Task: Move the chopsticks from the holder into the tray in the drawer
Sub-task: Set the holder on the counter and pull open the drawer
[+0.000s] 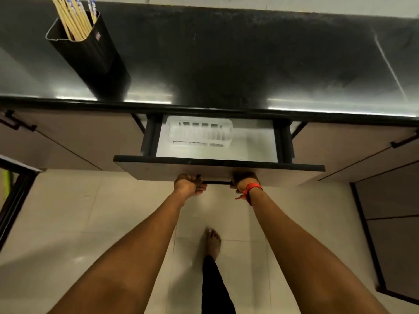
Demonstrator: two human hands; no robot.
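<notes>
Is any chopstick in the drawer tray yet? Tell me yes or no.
No: the white tray in the open drawer holds nothing, and the chopsticks all stand in the black holder on the counter.

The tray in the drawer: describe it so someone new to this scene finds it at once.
Below the dark countertop, the one open drawer is held by its handle with the left hand and right hand. On its pale floor, left of centre, lies the white slotted plastic tray, the only thing in view in the drawer.
</notes>
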